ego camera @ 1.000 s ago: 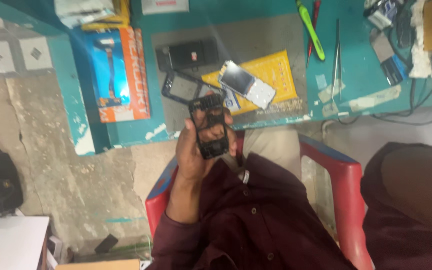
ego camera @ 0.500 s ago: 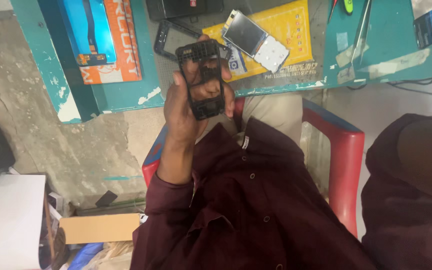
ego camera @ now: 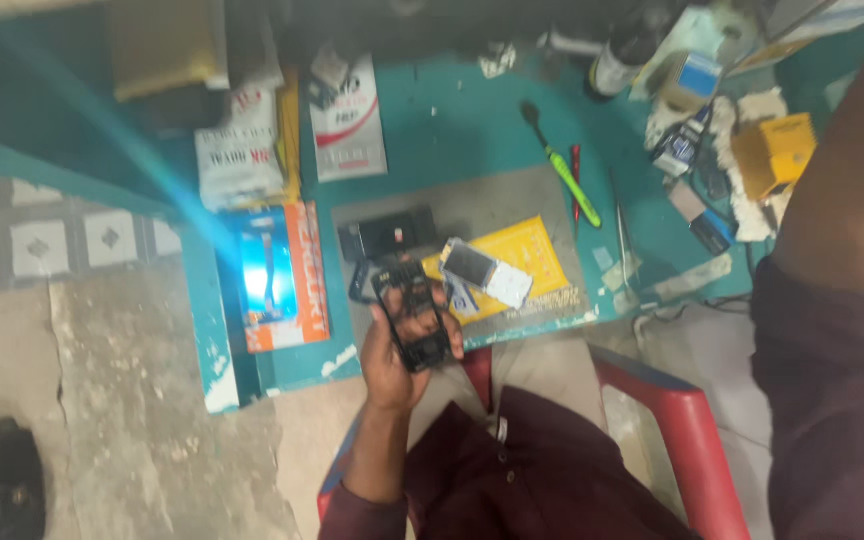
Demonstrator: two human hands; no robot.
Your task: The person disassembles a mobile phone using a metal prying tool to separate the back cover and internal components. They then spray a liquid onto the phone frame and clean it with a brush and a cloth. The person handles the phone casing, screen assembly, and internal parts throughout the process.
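Here the left hand [ego camera: 399,350] is curled round a black plastic phone frame [ego camera: 411,315], fingers wrapped on its lower half, holding it upright just over the near edge of the teal wooden workbench [ego camera: 452,140]. The right hand isn't visible, only its dark maroon sleeve [ego camera: 832,400]. Near the frame: a yellow padded envelope [ego camera: 537,260] with a silver phone body [ego camera: 485,272] on it, and a green toothbrush [ego camera: 564,170] further back.

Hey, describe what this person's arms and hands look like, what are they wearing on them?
The left hand is bare: no glove, ring or watch shows. Its forearm is uncovered, with a dark maroon sleeve pushed up near the elbow, matching the buttoned maroon shirt. The right arm shows a maroon sleeve with a bare stretch above; its hand is out of view.
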